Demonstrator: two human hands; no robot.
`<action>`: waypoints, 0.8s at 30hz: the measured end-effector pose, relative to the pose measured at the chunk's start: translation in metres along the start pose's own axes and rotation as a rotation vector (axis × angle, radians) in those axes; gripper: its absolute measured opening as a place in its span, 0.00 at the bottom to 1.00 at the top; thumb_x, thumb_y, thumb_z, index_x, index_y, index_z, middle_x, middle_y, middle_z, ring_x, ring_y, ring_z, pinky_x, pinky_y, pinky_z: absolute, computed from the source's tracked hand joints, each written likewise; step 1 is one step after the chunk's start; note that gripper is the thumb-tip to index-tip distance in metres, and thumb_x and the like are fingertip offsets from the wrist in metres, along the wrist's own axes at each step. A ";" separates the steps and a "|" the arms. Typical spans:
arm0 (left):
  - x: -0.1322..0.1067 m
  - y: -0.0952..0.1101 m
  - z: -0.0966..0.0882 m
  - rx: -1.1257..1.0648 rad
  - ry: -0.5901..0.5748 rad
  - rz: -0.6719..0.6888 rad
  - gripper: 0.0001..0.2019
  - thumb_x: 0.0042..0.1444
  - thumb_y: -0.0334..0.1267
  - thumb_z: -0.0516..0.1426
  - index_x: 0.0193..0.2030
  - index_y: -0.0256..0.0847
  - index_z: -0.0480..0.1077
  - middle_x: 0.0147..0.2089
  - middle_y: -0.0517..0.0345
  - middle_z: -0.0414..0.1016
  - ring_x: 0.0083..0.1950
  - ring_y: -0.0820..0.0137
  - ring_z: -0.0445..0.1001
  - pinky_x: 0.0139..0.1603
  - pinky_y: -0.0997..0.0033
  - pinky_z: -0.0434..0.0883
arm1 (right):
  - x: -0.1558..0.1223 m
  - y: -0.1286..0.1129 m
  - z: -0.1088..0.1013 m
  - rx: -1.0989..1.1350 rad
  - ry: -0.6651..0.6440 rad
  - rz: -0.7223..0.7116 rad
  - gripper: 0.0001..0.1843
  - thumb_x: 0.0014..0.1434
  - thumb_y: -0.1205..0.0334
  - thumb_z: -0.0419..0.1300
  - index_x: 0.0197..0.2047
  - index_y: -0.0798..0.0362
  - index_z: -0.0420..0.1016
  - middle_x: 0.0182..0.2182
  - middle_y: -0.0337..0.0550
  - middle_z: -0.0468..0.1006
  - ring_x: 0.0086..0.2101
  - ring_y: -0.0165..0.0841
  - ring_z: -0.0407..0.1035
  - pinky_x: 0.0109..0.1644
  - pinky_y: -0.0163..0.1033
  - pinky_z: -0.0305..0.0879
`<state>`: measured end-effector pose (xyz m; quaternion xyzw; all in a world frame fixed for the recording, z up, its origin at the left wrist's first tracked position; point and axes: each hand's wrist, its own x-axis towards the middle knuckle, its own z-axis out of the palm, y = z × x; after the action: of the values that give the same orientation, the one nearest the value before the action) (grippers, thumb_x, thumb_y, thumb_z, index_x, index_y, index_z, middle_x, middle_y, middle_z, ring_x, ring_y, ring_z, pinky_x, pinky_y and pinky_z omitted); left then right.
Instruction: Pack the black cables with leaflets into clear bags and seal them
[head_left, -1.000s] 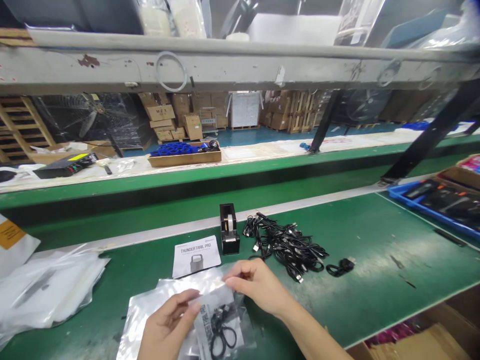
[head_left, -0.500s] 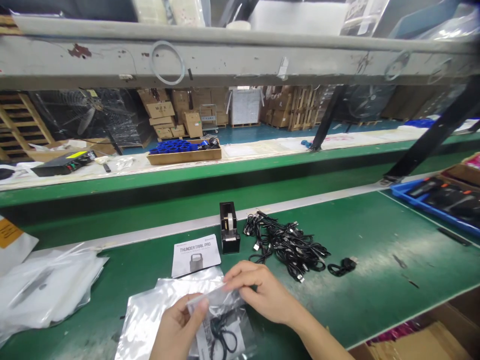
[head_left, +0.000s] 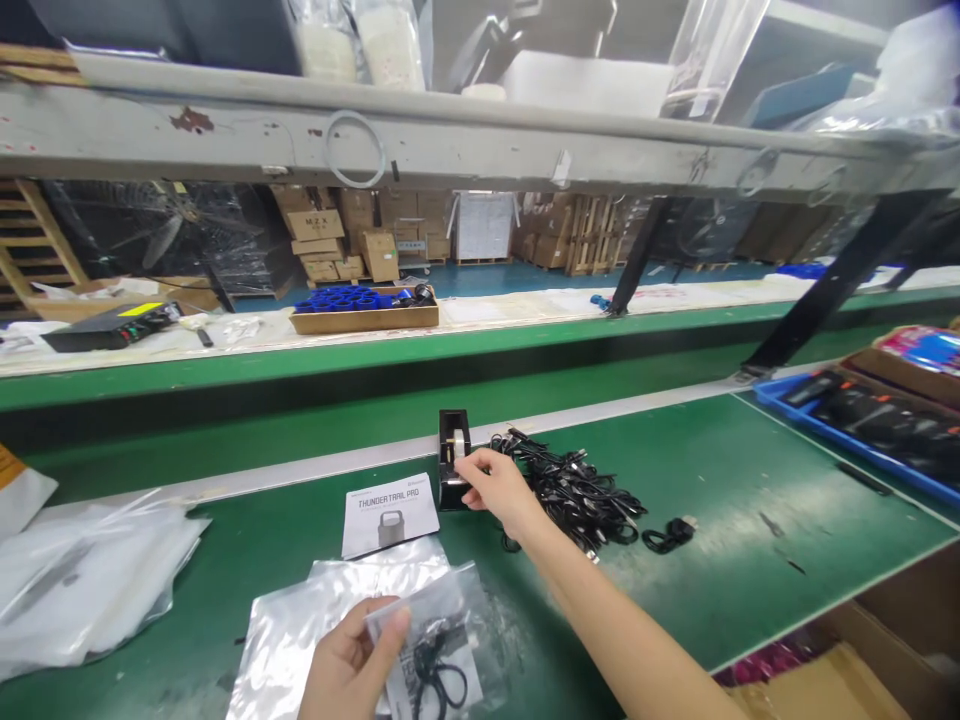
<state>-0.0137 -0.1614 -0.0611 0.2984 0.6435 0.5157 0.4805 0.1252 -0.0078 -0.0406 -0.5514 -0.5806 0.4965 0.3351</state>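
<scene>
My left hand (head_left: 360,655) pinches a clear plastic bag (head_left: 454,600) between thumb and fingers. A coiled black cable (head_left: 439,675) and a printed paper show through the plastic. Farther forward, my right hand (head_left: 495,490) has its thumb and fingertips together at the front of a black tape dispenser (head_left: 452,427), on the end of the tape. Its fingers partly cover the dispenser. Left of it lies a leaflet (head_left: 390,515) headed "THUNDER TRAIL PRO". Flat clear bags (head_left: 270,640) lie beneath and beside my left hand.
A heap of black cables (head_left: 577,495) lies right of the dispenser, with one separate cable (head_left: 670,535) beyond it. White plastic bags (head_left: 97,590) are at the left. A blue tray (head_left: 780,395) of black items stands at right. A shelf beam (head_left: 465,140) crosses overhead.
My right hand has left the bag's top edge and reached forward to the tape dispenser. My left hand still holds the bag, whose upper edge now stands up.
</scene>
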 end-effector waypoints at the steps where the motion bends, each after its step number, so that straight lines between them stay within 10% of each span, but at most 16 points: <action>1: 0.000 -0.002 -0.002 0.005 -0.002 -0.003 0.18 0.37 0.52 0.62 0.29 0.40 0.72 0.23 0.63 0.73 0.31 0.68 0.72 0.34 0.77 0.67 | -0.005 0.000 0.001 0.016 -0.002 -0.005 0.13 0.55 0.53 0.51 0.31 0.54 0.67 0.29 0.39 0.73 0.24 0.29 0.72 0.27 0.32 0.62; 10: 0.004 -0.002 -0.004 -0.067 0.058 -0.023 0.19 0.37 0.50 0.62 0.34 0.39 0.71 0.28 0.60 0.77 0.33 0.67 0.74 0.36 0.74 0.69 | -0.032 0.020 0.009 -0.135 0.101 -0.141 0.11 0.50 0.61 0.57 0.18 0.54 0.67 0.40 0.47 0.70 0.51 0.40 0.59 0.50 0.40 0.55; 14: 0.003 0.006 -0.006 -0.079 0.163 -0.034 0.21 0.37 0.50 0.62 0.37 0.40 0.71 0.32 0.58 0.78 0.39 0.63 0.75 0.39 0.71 0.71 | -0.055 0.021 -0.002 -0.177 0.070 -0.182 0.09 0.52 0.62 0.55 0.22 0.54 0.68 0.31 0.43 0.70 0.36 0.35 0.66 0.43 0.40 0.58; 19: -0.001 0.009 -0.004 0.017 0.243 0.041 0.21 0.35 0.52 0.62 0.34 0.40 0.73 0.28 0.60 0.77 0.33 0.66 0.74 0.33 0.75 0.71 | -0.095 0.011 0.007 0.252 -0.408 0.003 0.14 0.51 0.53 0.56 0.24 0.56 0.66 0.19 0.36 0.69 0.17 0.23 0.59 0.23 0.29 0.56; 24: -0.015 0.011 0.010 0.186 0.352 0.294 0.12 0.37 0.49 0.62 0.24 0.44 0.74 0.28 0.62 0.76 0.30 0.71 0.71 0.30 0.79 0.68 | -0.095 0.017 0.032 0.209 -0.380 0.082 0.19 0.50 0.48 0.56 0.22 0.57 0.67 0.18 0.37 0.71 0.12 0.20 0.54 0.14 0.27 0.48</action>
<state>-0.0005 -0.1675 -0.0460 0.3374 0.7116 0.5627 0.2513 0.1160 -0.1091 -0.0503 -0.4334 -0.5556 0.6623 0.2547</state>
